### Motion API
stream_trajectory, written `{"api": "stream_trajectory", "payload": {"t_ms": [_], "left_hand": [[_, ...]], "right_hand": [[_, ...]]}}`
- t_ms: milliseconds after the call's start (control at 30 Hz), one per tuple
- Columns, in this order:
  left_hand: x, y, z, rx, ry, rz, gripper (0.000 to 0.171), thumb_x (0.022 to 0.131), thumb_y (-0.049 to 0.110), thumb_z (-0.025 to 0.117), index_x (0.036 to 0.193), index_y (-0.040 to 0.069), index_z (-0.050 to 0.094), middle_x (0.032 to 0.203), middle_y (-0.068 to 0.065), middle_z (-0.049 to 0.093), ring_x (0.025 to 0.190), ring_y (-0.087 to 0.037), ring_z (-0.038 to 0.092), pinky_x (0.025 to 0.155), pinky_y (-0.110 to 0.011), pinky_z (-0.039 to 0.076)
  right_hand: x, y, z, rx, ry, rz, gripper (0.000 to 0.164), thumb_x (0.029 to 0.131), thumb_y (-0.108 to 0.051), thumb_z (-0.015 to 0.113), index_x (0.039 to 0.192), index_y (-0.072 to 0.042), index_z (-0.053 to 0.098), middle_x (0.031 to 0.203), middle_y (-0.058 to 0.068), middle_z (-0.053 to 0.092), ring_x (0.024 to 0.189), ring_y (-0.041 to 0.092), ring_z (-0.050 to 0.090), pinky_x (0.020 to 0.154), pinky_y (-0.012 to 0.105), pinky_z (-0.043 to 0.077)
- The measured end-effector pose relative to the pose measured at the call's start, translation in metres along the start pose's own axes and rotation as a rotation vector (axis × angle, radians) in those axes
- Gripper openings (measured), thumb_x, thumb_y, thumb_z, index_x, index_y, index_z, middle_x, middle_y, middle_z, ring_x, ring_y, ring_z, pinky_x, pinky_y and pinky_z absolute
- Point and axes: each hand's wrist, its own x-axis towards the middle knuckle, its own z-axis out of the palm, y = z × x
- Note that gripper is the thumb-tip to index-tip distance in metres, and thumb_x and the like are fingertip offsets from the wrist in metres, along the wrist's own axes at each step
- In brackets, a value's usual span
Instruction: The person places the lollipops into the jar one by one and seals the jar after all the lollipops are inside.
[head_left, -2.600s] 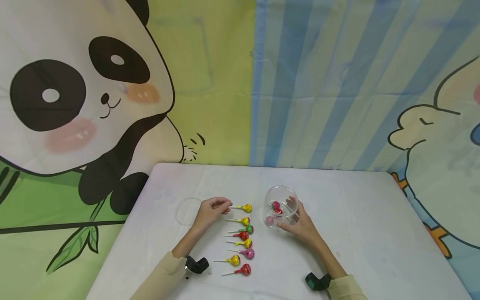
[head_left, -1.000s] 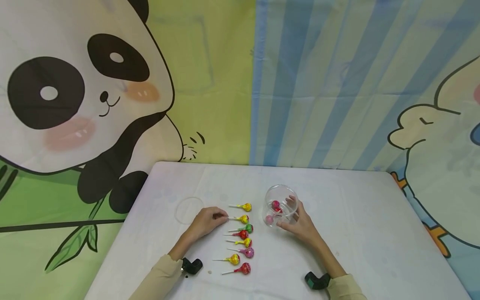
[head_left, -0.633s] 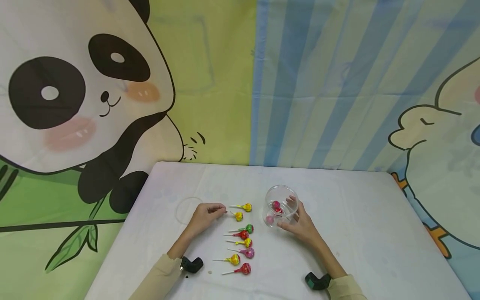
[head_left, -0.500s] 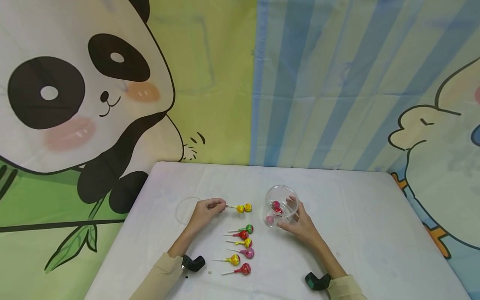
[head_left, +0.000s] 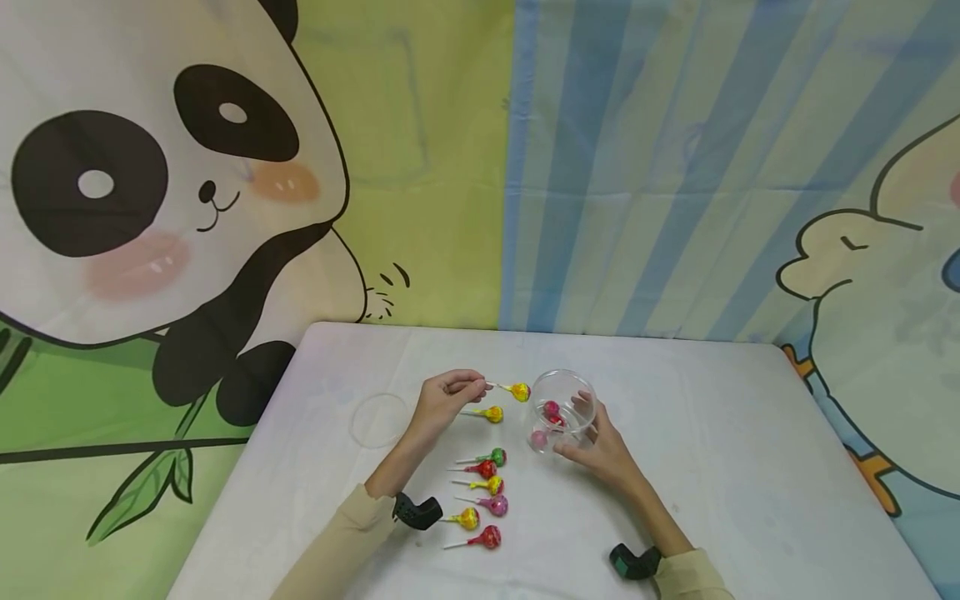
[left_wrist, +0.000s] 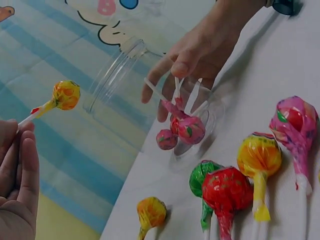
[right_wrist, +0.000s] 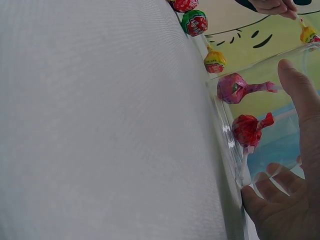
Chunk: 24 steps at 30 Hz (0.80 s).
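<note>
A clear ring-shaped lid (head_left: 378, 419) lies flat on the white table (head_left: 720, 467), well off to the outer side of the left hand (head_left: 444, 395). That hand's fingertips (head_left: 474, 383) pinch the white stick of a yellow-wrapped round lollipop (head_left: 519, 391), held in the air with its head pointing toward the clear round plastic jar (head_left: 564, 410). Just below those fingers another yellow lollipop (head_left: 491, 413) lies on the table, and nearer the wrist runs a row of red, green, pink and yellow lollipops (head_left: 487, 492). The right hand (head_left: 600, 450) grips the jar, fingers curled round its wall, with pink and red lollipops (left_wrist: 179, 131) inside. To do this well, I judge the jar should be kept steady and tilted toward the candy, and the head guided past the rim before the pinch loosens.
</note>
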Motion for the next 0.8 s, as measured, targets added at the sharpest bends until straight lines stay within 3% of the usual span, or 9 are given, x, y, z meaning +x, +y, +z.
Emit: {"api": "stream_trajectory", "payload": {"t_ms": [200,433,667,800], "left_hand": [[0.004,0.004,0.016,0.01,-0.058,0.066,0.024,0.091,0.021,0.069,0.107,0.003,0.069,0.105,-0.017,0.073,0.082,-0.006,0.069,0.087,-0.042,0.057],[0.005,0.004,0.028,0.081,-0.098,0.112,0.028,0.087,0.032,0.072,0.103,0.009,0.071,0.101,-0.009,0.074,0.092,-0.028,0.07,0.084,-0.049,0.056],[0.005,0.001,0.031,0.107,-0.122,0.096,0.034,0.088,0.029,0.071,0.117,0.011,0.068,0.108,-0.009,0.073,0.091,-0.018,0.07,0.083,-0.047,0.057],[0.005,-0.002,0.027,0.078,-0.094,0.078,0.034,0.09,0.021,0.07,0.12,0.007,0.065,0.111,-0.015,0.071,0.094,-0.029,0.071,0.087,-0.053,0.053]], "right_hand": [[0.001,0.0,0.0,-0.009,0.004,0.006,0.097,0.075,-0.032,0.083,0.15,-0.017,0.023,0.153,0.013,0.038,0.142,0.041,0.034,0.107,0.061,0.032],[0.002,0.001,0.0,-0.001,0.002,0.019,0.096,0.075,-0.032,0.083,0.149,-0.018,0.023,0.153,0.012,0.039,0.142,0.04,0.034,0.108,0.061,0.031],[0.001,-0.003,0.0,0.006,-0.001,0.019,0.096,0.076,-0.025,0.083,0.15,-0.015,0.023,0.154,0.016,0.037,0.143,0.041,0.033,0.108,0.062,0.03],[-0.003,-0.02,-0.005,0.035,-0.012,0.001,0.095,0.076,-0.019,0.082,0.149,-0.006,0.024,0.152,0.022,0.037,0.141,0.045,0.033,0.108,0.063,0.03]]}}
